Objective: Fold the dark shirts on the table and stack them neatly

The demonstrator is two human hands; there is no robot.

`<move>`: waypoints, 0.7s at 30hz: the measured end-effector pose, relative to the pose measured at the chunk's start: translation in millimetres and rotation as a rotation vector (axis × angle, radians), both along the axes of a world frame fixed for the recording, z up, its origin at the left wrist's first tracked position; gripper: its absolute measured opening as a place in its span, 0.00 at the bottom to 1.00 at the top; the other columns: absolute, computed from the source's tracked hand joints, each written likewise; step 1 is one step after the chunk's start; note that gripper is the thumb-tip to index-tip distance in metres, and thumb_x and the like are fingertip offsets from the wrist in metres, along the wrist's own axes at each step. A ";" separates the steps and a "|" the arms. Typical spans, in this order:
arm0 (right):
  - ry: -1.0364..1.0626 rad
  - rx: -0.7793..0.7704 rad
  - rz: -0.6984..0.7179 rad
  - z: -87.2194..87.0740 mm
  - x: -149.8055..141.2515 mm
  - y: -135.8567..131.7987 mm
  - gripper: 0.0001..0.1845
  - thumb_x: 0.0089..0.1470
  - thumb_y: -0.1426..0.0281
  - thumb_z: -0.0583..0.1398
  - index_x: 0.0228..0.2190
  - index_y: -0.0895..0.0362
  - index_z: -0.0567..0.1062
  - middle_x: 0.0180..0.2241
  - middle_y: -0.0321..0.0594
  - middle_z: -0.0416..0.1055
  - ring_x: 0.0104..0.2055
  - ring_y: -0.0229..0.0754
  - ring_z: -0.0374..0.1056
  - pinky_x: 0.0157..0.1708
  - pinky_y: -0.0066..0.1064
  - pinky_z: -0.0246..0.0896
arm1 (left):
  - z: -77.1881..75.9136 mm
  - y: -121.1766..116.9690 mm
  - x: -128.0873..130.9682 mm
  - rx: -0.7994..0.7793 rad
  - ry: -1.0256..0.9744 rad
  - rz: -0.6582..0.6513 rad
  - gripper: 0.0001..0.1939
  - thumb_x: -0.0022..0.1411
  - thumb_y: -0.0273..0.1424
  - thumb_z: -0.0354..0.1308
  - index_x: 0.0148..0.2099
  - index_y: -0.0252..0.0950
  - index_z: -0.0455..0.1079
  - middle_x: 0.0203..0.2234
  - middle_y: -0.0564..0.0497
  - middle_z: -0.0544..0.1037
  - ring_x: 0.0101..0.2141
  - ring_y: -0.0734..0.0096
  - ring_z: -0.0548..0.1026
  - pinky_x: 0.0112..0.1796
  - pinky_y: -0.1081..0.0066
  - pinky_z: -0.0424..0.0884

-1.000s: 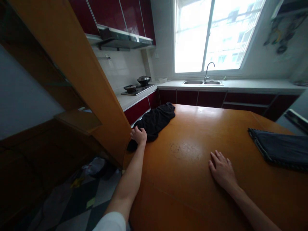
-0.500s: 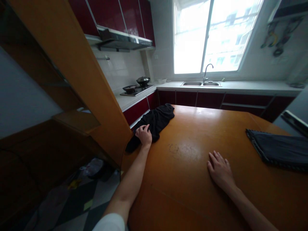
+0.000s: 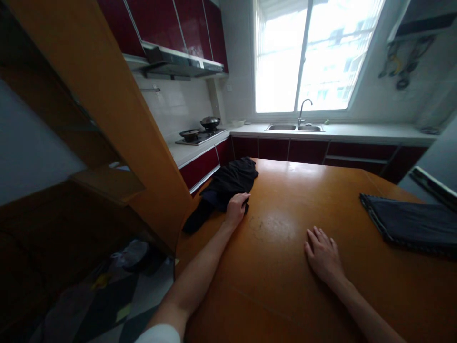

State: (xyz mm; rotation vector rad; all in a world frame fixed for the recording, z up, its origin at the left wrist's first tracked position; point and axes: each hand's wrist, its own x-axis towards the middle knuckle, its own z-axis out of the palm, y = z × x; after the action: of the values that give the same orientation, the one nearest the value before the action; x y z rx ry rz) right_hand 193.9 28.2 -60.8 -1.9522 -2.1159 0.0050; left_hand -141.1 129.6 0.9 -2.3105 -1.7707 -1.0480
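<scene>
A crumpled black garment (image 3: 228, 183) lies at the far left edge of the orange wooden table (image 3: 296, 276), one end hanging over the edge. My left hand (image 3: 236, 208) rests on the garment's near edge with its fingers curled into the cloth. My right hand (image 3: 323, 255) lies flat on the bare tabletop, fingers stretched out and holding nothing. A folded dark grey garment (image 3: 414, 223) sits at the table's right side, well away from both hands.
A tall orange wooden panel (image 3: 117, 109) rises at the left beside the table. Behind are dark red kitchen cabinets, a stove with pans (image 3: 200, 133), a sink with a tap (image 3: 296, 126) under a bright window. Cloth and bags lie on the floor at lower left.
My left hand has moved right along the black garment, dragging its near edge toward the table's middle. My right hand has stayed flat in place.
</scene>
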 end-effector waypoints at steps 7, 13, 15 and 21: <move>0.033 -0.003 -0.006 0.1 1.0 0.4 0.30 0.64 0.64 0.46 0.61 0.61 0.68 0.67 0.52 0.57 0.70 0.53 0.49 0.66 0.52 0.42 | -15.1 -13.6 38.9 -0.120 0.105 -0.088 0.27 0.61 0.28 0.63 0.62 0.41 0.68 0.53 0.43 0.76 0.54 0.59 0.73 0.55 0.63 0.67; 0.252 0.078 0.173 9.4 -15.2 3.2 0.25 0.65 0.64 0.47 0.55 0.60 0.73 0.62 0.51 0.64 0.68 0.52 0.53 0.65 0.48 0.49 | 6.1 -19.1 14.9 -0.084 0.039 0.129 0.19 0.73 0.32 0.45 0.60 0.36 0.69 0.41 0.42 0.80 0.43 0.59 0.78 0.48 0.64 0.69; 0.366 0.109 0.301 19.3 -39.8 7.7 0.24 0.65 0.63 0.48 0.55 0.59 0.73 0.62 0.52 0.64 0.68 0.50 0.54 0.65 0.45 0.51 | 9.7 -20.1 -6.0 -0.071 0.008 0.208 0.17 0.72 0.30 0.44 0.53 0.34 0.73 0.40 0.40 0.79 0.43 0.57 0.77 0.49 0.61 0.68; 0.621 0.066 0.335 57.6 -156.1 53.5 0.30 0.64 0.59 0.54 0.61 0.62 0.65 0.61 0.54 0.66 0.63 0.50 0.61 0.62 0.41 0.56 | -3.5 -22.3 -48.5 -0.111 -0.039 0.211 0.13 0.67 0.24 0.50 0.43 0.35 0.77 0.42 0.42 0.81 0.44 0.58 0.77 0.51 0.62 0.70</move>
State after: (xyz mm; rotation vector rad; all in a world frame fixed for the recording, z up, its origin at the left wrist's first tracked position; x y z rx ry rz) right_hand 37.8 81.7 -3.2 -1.3013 -1.9380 0.5249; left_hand -189.6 107.3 -2.6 -2.1138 -2.0819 -0.9896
